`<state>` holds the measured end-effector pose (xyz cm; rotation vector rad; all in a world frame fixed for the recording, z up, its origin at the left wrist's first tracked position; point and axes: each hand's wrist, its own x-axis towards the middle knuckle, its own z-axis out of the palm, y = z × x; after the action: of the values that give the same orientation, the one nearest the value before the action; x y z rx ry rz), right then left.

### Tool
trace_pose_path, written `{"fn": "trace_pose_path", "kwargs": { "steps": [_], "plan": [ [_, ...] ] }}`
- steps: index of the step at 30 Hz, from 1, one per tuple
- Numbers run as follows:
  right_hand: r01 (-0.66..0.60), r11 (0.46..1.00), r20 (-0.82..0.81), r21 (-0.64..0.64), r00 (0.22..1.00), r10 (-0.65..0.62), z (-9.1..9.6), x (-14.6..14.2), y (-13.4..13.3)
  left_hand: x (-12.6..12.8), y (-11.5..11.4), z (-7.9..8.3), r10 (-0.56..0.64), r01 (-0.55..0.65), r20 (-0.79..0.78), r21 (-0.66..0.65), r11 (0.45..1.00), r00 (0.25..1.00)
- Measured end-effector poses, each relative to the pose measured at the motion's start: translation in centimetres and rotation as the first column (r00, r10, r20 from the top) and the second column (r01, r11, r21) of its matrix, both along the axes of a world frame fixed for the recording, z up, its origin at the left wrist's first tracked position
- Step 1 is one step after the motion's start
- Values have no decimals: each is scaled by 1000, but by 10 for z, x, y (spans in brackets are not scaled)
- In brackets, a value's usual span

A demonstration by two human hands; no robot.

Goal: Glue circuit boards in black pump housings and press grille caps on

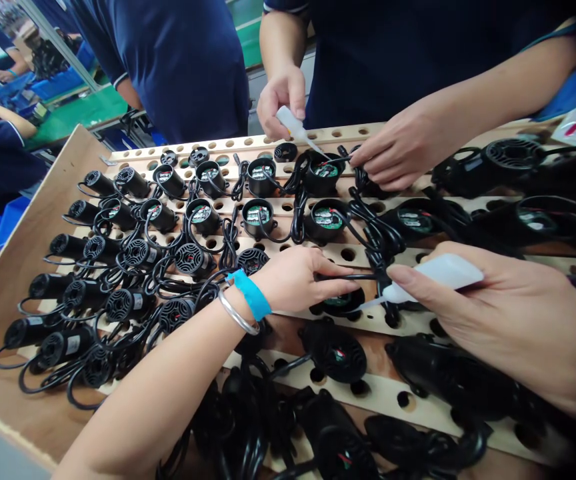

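Observation:
My right hand (508, 313), coming in from the right, is wrapped round a white squeeze bottle (448, 272). The bottle's thin nozzle points left and down, its tip at an open black round housing (344, 303). Over that same housing, my left hand (298, 277) pinches a black cable (365, 276) between thumb and fingers. A blue band (251, 297) and a silver bangle (238, 313) circle my left wrist. My fingers partly hide the inside of the housing.
A wooden tray (23, 220) with drilled strips (388, 327) holds rows of black housings and coiled cables. Several upright ones show green circuit boards (258, 215). Across it, a co-worker's hands hold another squeeze bottle (291, 121) and a cable. Other people stand behind.

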<state>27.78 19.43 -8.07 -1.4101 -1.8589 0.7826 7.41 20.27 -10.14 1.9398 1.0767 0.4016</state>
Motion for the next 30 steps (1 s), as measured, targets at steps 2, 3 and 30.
{"fn": "trace_pose_path", "kwargs": {
  "steps": [2, 3, 30],
  "plan": [
    [2, 1000, 1, -15, 1000, -2, -1, 1, 0, 0, 0, 0, -3, 3, -5, 15, 1000, 1000],
    [5, 1000, 1, -19, 1000, -5, -1, 2, 0, 1, 0, 0, -4, 4, -7, 22, 1000, 1000],
    [-46, 999, 9, -9, 999, 46, 6, -1, 1, 1, -1, -2, 30, -30, -6, 24, 999, 1000]
  ]
}}
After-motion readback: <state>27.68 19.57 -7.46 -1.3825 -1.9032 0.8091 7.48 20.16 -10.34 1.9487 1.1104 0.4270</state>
